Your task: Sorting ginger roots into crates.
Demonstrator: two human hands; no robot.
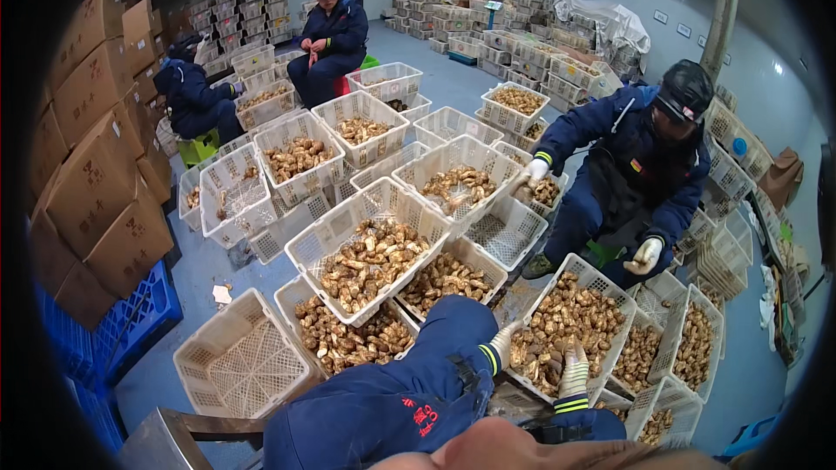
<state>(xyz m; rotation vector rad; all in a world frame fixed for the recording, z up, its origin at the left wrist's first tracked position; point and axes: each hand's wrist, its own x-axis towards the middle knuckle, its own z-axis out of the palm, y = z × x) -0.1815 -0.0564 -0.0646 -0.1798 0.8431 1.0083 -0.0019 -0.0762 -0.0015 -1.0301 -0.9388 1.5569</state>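
A white plastic crate (623, 300) full of brown-and-cream mushrooms (557, 320) stands tilted in front of me. At its left rim is my left hand (502, 341), in a pale glove, closed on the crate's edge. My right hand (574, 372), gloved too, reaches in over the near rim; its fingers are stretched out over the mushrooms, and I see nothing held in them. Left of my left arm, a second crate (306, 248) of mushrooms rests on top of two more filled crates. Navy sleeves with yellow-striped cuffs cover both forearms.
Across the crates sits a co-worker (640, 165) in white gloves, one hand by a mushroom crate. Two more people sit farther back. An unfilled crate (252, 361) lies at left, near a blue pallet (139, 318) and stacked cardboard boxes (96, 157). A metal frame (165, 444) stands close by.
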